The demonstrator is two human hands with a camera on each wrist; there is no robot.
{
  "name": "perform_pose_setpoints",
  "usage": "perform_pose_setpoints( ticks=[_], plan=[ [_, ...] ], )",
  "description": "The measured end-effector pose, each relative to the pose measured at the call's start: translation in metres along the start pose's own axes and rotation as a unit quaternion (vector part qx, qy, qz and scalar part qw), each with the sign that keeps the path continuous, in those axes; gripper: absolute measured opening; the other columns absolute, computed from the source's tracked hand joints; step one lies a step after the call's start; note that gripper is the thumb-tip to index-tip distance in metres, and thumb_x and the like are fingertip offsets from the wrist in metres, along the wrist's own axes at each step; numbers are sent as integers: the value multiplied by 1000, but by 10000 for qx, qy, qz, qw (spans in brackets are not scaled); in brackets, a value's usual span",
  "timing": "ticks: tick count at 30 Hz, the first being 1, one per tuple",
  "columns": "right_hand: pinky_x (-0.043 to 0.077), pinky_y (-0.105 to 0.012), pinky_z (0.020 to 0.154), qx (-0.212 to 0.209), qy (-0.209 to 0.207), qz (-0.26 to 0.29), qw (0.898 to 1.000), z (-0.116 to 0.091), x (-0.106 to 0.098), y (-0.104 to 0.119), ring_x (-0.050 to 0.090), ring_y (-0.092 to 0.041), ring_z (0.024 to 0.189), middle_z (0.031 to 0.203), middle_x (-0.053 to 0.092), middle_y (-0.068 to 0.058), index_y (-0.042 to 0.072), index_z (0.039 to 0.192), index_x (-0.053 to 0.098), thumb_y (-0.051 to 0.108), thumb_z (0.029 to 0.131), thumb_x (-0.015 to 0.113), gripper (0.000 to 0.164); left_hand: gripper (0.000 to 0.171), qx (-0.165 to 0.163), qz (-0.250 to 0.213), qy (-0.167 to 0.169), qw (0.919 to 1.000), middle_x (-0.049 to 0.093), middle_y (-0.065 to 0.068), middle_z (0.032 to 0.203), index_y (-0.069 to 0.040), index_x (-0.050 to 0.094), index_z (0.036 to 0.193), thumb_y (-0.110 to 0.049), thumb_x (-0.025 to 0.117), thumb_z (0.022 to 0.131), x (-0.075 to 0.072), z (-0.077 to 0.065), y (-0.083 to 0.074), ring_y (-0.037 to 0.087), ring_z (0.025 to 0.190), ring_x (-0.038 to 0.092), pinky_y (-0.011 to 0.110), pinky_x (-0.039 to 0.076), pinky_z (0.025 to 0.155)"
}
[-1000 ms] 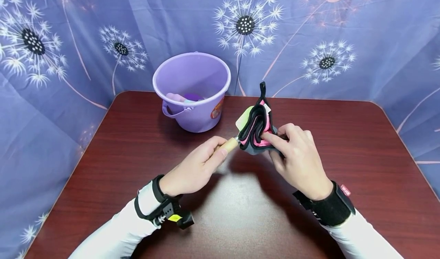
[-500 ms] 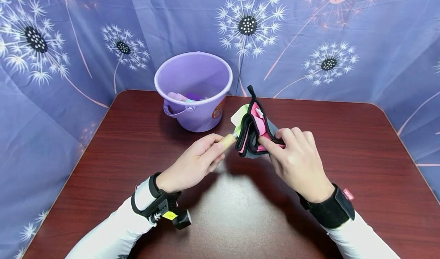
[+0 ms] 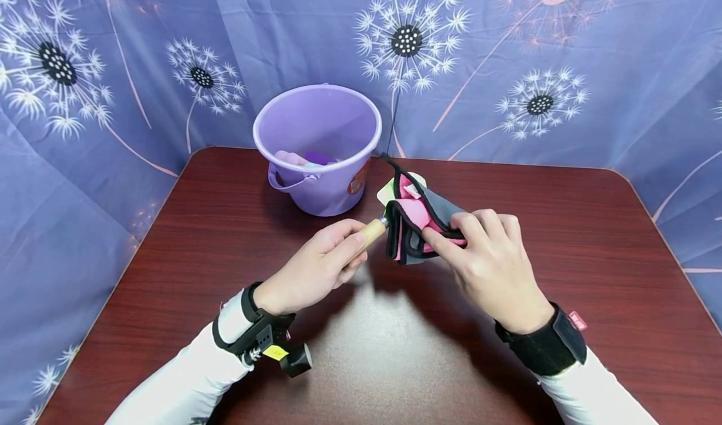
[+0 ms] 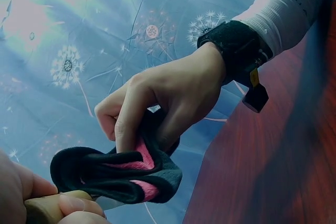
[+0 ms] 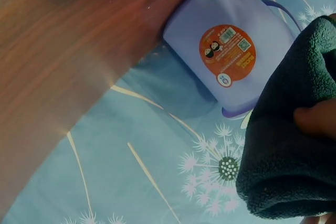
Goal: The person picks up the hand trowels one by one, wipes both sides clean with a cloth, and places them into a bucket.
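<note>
My left hand [image 3: 316,268] grips the pale wooden handle [image 3: 373,232] of a small tool whose light green, flat head [image 3: 386,194] shows past the cloth; its exact kind is hidden. A folded cloth [image 3: 414,215], grey outside and pink inside with black edging and a hanging loop, covers much of that head. My right hand [image 3: 496,268] holds the cloth from the right, fingers pressed into its folds. In the left wrist view the cloth [image 4: 115,169] sits just beyond the handle [image 4: 44,209]. The right wrist view shows the cloth's dark outer side [image 5: 289,129].
A purple bucket [image 3: 333,193] stands at the back left of the dark red table [image 3: 541,199], with pink and purple items [image 3: 290,158] inside. Behind the table hangs a blue curtain [image 3: 316,30] printed with dandelions.
The cloth has turned leftward and its loop has tipped from upright to the left, with more grey side showing. My right hand has shifted slightly with it; the left keeps its grip.
</note>
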State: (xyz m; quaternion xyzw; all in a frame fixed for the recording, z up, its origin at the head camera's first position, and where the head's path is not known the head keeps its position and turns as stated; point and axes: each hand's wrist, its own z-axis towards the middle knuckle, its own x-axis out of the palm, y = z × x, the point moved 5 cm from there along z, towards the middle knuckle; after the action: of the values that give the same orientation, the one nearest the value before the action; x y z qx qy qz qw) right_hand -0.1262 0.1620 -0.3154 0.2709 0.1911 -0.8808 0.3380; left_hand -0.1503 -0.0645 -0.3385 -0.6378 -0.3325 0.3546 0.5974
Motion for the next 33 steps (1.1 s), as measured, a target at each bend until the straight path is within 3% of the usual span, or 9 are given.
perform_pose_setpoints(
  ticks=[6, 13, 18, 29, 33],
  plan=[
    [32, -59, 67, -104, -155, 51, 9998, 3, -3, -1, 54, -45, 84, 94, 58, -17, 15, 107, 78, 5, 101, 57, 25, 23, 7, 240, 65, 9997, 46, 5, 77, -4, 59, 114, -22, 45, 115, 0, -1, -3, 14, 57, 36, 22, 27, 49],
    [32, -61, 71, -62, -277, 125, 9995, 2, -4, -4, 55, -46, 89, 97, 60, -18, 18, 104, 81, 15, 101, 62, 19, 23, 279, 847, 129, 9959, 45, 1, 69, -5, 62, 115, -20, 45, 114, 0, 0, -3, 14, 57, 37, 26, 31, 55],
    [32, -63, 71, 27, -307, 87, 9995, 0, -3, -7, 55, -47, 90, 98, 60, -18, 18, 105, 79, 7, 98, 64, 21, 23, 280, 1127, 146, 9931, 46, -1, 68, -8, 64, 116, -22, 46, 113, 0, -2, -3, 14, 58, 39, 27, 32, 55],
    [32, -66, 72, 666, 169, -71, 9976, -12, 3, -31, 50, -51, 93, 107, 58, -23, 19, 111, 78, -4, 93, 62, 33, 24, 295, 1848, 181, 9822, 53, -2, 79, -14, 65, 115, -28, 45, 114, 0, -2, -7, 13, 60, 42, 28, 35, 56],
    [32, -66, 73, 800, 330, -123, 9962, -14, 3, -36, 49, -50, 92, 108, 58, -23, 19, 113, 77, 1, 91, 69, 29, 23, 334, 1978, 148, 9796, 52, -3, 80, -16, 66, 115, -26, 46, 113, -1, -4, -8, 13, 65, 43, 29, 36, 61]
  ],
)
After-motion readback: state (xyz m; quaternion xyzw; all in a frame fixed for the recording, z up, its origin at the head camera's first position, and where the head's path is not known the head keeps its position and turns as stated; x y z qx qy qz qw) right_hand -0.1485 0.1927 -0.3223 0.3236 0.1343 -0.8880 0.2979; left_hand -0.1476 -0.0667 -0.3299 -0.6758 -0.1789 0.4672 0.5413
